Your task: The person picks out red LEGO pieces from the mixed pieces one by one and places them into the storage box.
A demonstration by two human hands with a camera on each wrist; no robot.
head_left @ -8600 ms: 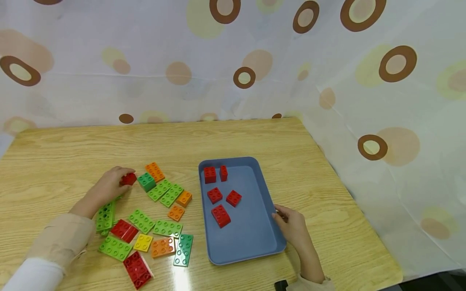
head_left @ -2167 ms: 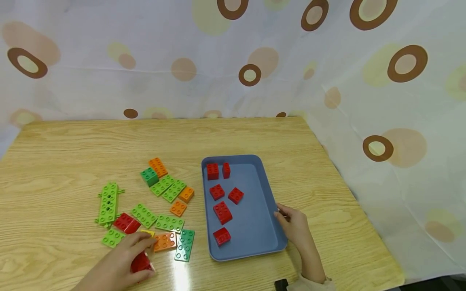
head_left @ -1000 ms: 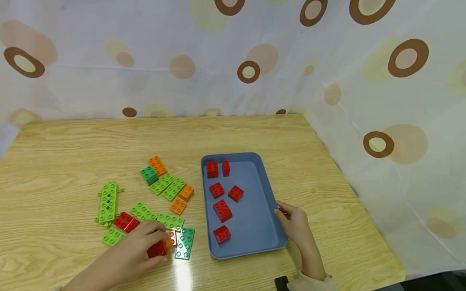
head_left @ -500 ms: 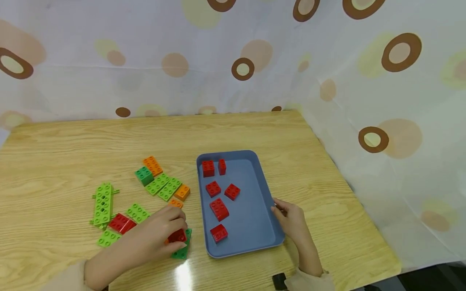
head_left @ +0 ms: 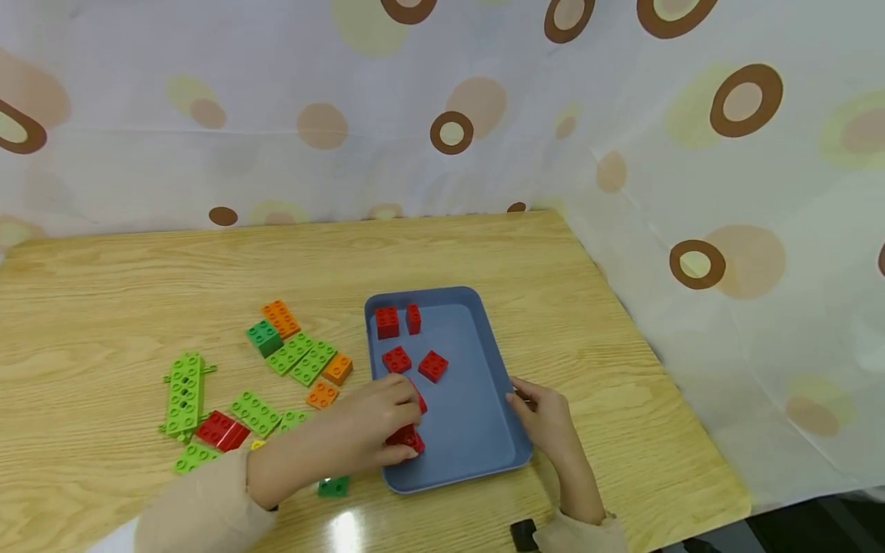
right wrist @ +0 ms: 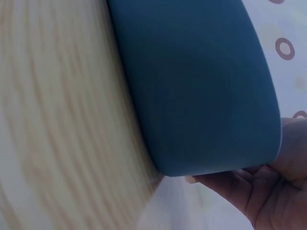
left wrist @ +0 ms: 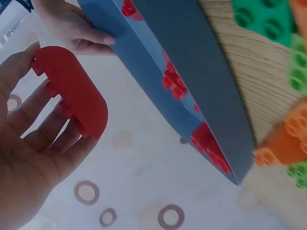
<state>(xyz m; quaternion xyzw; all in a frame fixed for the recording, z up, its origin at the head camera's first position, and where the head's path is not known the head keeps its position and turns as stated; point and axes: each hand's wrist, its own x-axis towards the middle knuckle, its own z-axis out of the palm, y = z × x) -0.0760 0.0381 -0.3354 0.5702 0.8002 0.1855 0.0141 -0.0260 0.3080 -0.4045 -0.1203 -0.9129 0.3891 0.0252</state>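
My left hand [head_left: 366, 426] is over the left side of a blue-grey tray [head_left: 477, 415], pinching a red toy brick [left wrist: 74, 91] between thumb and fingertips. In the left wrist view the brick has a rounded, smooth face, and its studs point towards the palm. Several red bricks lie in the tray, among them a square one [head_left: 433, 366] and a narrow one [head_left: 413, 319]. The left hand partly hides those nearest to it. My right hand [head_left: 549, 422] grips the tray's right edge, its thumb at the rim.
Left of the tray, loose bricks are spread on the wooden table [head_left: 525, 261]: a long light green piece [head_left: 185, 395], a red brick [head_left: 223, 431], an orange brick [head_left: 338, 369] and a dark green brick [head_left: 264, 338]. A patterned curtain [head_left: 263, 169] hangs behind the table.
Earlier the left hand brought another red brick from the far left into the tray. It then took this one from the near table and carried it right, over the tray. The right hand stays put.
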